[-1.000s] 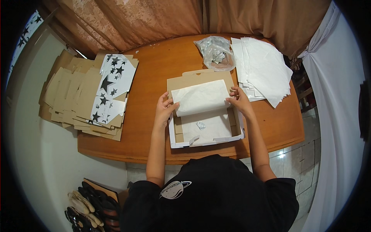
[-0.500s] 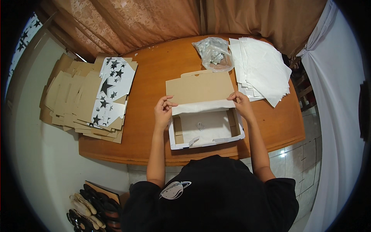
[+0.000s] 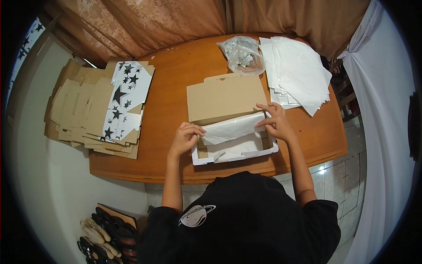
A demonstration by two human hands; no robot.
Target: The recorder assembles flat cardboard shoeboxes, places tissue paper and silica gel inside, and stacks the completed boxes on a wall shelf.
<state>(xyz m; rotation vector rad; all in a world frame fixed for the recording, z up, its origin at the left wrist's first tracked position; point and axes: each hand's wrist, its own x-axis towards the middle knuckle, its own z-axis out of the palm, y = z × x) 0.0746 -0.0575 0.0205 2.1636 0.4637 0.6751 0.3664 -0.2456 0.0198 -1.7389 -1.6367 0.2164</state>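
An open cardboard box (image 3: 200,161), white outside and brown inside, sits before me with its brown lid (image 3: 226,100) tipped back. White tissue paper (image 3: 233,128) lines it, and a folded flap of the sheet spans the opening. At the flap's left end, my left hand (image 3: 183,137) pinches the paper. My right hand (image 3: 278,125) grips the right end between thumb and a finger, its other fingers extended near the lid's corner. More white paper lies on the box floor beneath the flap.
Flattened cardboard boxes (image 3: 90,108) lie stacked on the left of the wooden table (image 3: 167,88), one with black stars (image 3: 127,103). At the back right are a clear plastic bag (image 3: 241,55) with small pieces inside and a stack of white sheets (image 3: 301,72). Shoes (image 3: 105,237) stand lower left.
Both hands have brought the tissue flap down from the lid's hinge toward me, over the box opening. More of the lid's lower part now shows.
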